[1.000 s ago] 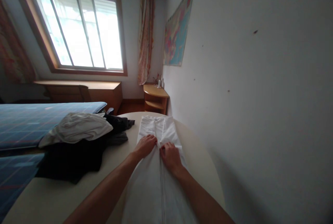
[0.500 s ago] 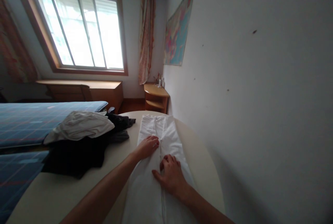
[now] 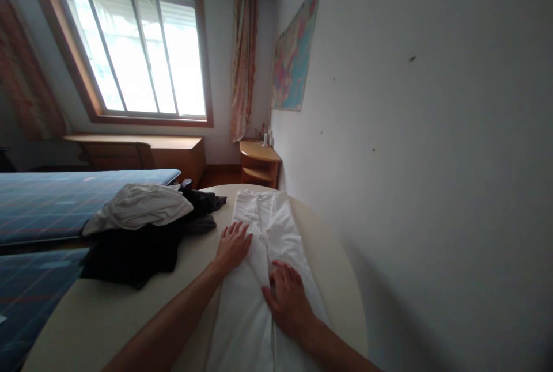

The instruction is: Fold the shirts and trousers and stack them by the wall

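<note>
White trousers (image 3: pixel 246 303) lie lengthwise on a round cream table (image 3: pixel 341 280), waistband at the far edge and both legs running toward me. My left hand (image 3: pixel 234 245) rests on the left side of the trousers below the waistband, its fingers stretched out and apart. Over the right leg, close to the middle gap between the legs, is my right hand (image 3: pixel 290 297). Its fingers are slightly bent and spread, with the thumb pointing left. Neither hand grips the cloth.
On the table's left side, black clothes (image 3: pixel 133 254) and a crumpled white garment (image 3: pixel 140 206) are heaped against a blue plaid mattress (image 3: pixel 56 202). A bare white wall (image 3: pixel 415 199) runs close along the right. A wooden corner shelf (image 3: pixel 259 152) stands beyond the table.
My left hand has shifted left from the middle of the trousers, and its fingers have spread out. My right hand has moved slightly right and toward me.
</note>
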`<state>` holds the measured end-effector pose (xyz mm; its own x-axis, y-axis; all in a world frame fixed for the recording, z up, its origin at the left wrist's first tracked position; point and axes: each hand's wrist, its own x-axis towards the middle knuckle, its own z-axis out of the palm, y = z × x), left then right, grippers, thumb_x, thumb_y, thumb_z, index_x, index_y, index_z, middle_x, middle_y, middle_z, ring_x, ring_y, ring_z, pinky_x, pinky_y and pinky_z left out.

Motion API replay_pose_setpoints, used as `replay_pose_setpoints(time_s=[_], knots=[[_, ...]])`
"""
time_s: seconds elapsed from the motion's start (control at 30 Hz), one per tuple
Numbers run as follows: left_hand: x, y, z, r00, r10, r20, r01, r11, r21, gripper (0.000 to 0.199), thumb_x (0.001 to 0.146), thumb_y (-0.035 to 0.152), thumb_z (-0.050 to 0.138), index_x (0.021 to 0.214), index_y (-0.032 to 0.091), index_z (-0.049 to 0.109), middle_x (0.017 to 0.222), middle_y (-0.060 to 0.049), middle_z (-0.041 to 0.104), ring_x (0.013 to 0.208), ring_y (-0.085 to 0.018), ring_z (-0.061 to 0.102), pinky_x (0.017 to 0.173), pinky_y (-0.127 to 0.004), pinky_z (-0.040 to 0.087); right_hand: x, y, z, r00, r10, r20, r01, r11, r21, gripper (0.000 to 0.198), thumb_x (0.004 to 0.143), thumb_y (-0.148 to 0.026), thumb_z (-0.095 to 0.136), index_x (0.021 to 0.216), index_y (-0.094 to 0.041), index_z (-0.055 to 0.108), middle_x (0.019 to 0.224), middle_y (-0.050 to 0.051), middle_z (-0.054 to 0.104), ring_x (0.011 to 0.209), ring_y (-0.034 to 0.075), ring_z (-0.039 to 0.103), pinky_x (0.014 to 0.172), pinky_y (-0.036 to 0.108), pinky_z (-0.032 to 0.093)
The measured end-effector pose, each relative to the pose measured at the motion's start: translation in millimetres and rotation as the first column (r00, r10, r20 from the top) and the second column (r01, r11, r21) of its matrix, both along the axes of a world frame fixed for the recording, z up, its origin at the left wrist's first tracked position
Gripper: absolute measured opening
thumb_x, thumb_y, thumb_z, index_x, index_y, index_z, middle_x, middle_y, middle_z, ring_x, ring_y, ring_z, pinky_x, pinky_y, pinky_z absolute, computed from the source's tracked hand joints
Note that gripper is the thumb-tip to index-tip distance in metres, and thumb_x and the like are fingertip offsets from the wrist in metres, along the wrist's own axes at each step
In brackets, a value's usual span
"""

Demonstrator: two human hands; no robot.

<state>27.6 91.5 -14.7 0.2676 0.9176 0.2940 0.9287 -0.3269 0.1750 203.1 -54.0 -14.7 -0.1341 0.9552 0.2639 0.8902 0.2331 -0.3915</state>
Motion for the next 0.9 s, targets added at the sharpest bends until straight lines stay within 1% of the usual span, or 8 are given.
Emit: replay_pose_setpoints(time_s=[0.07,0.17,0.23,0.33,0.43,0.53,0.7,0.9], knots=[[-7,-3,-1.9,0.999,0.003,-0.043,-0.005,1.0,-0.03,0.048,0.101,0.043,0.031,0.142,0.024,0.047,0.152,-0.01,0.044,0.142,-0.029,0.037,0.115,-0.048,0.028,0,-4,-9,0.999,0.018,0.032,-0.018,1.0,-0.007,0.038,0.096,-0.042,0.048,0.125,-0.02,0.058,0.148,0.009,0.048,0.14,0.027,0.035,0.119,0.044,0.019],[-14,-4,-1.3,0.995,-0.033,-0.097,0.022,0.993,-0.113,0.054,0.099,0.048,0.035,0.147,0.024,0.042,0.158,-0.012,0.035,0.146,-0.03,0.03,0.116,-0.05,0.026,-3,-12,-17,0.997,0.05,0.058,-0.047,0.998,-0.039,0.059,0.096,-0.05,0.047,0.146,-0.019,0.041,0.153,0.009,0.041,0.145,0.027,0.029,0.121,0.045,0.016],[-14,-2,2.2,0.992,-0.04,-0.123,0.022,0.989,-0.145,0.057,0.097,0.05,0.038,0.148,0.023,0.04,0.159,-0.014,0.032,0.147,-0.031,0.028,0.117,-0.052,0.023,-6,-15,-16,0.996,0.063,0.064,-0.06,0.997,-0.051,0.064,0.094,-0.053,0.048,0.148,-0.02,0.038,0.154,0.009,0.04,0.145,0.028,0.028,0.12,0.046,0.017],[-6,-2,9.3,0.989,-0.009,-0.146,-0.015,0.987,-0.162,0.058,0.095,0.047,0.042,0.146,0.019,0.043,0.157,-0.018,0.034,0.146,-0.033,0.029,0.117,-0.052,0.022,-9,-6,-1,0.996,0.039,0.081,-0.034,0.997,-0.072,0.058,0.093,-0.053,0.05,0.142,-0.021,0.047,0.146,0.011,0.05,0.136,0.031,0.04,0.115,0.048,0.025],[7,-9,11.9,0.994,0.0,-0.11,-0.013,0.993,-0.118,0.054,0.094,0.037,0.043,0.143,0.015,0.046,0.156,-0.017,0.037,0.144,-0.032,0.032,0.117,-0.048,0.025,-6,23,21,0.997,-0.005,0.081,0.012,0.997,-0.079,0.045,0.095,-0.043,0.048,0.132,-0.019,0.055,0.132,0.013,0.06,0.122,0.029,0.052,0.105,0.043,0.037],[16,-18,7.6,0.997,-0.061,-0.046,0.056,0.993,-0.105,0.052,0.094,0.034,0.042,0.142,0.015,0.047,0.153,-0.016,0.041,0.142,-0.032,0.036,0.117,-0.047,0.026,3,62,36,0.995,-0.05,0.083,0.054,0.997,-0.051,0.039,0.094,-0.033,0.048,0.129,-0.019,0.057,0.126,0.011,0.062,0.116,0.026,0.056,0.097,0.037,0.042],[15,-25,-4.6,0.992,-0.122,0.013,0.123,0.984,-0.128,0.058,0.094,0.042,0.044,0.148,0.021,0.04,0.157,-0.015,0.035,0.147,-0.036,0.025,0.117,-0.054,0.022,18,118,39,0.979,-0.108,0.175,0.118,0.992,-0.047,0.037,0.094,-0.019,0.043,0.127,-0.019,0.06,0.123,0.011,0.062,0.114,0.023,0.056,0.094,0.035,0.043],[9,-26,-7.4,0.982,-0.186,0.031,0.189,0.974,-0.129,0.064,0.094,0.053,0.045,0.152,0.028,0.035,0.161,-0.012,0.027,0.149,-0.038,0.015,0.118,-0.056,0.017,35,159,36,0.957,0.182,0.225,-0.164,0.982,-0.093,0.031,0.092,-0.012,0.047,0.113,-0.021,0.068,0.128,0.008,0.062,0.121,0.02,0.05,0.1,0.032,0.039]])
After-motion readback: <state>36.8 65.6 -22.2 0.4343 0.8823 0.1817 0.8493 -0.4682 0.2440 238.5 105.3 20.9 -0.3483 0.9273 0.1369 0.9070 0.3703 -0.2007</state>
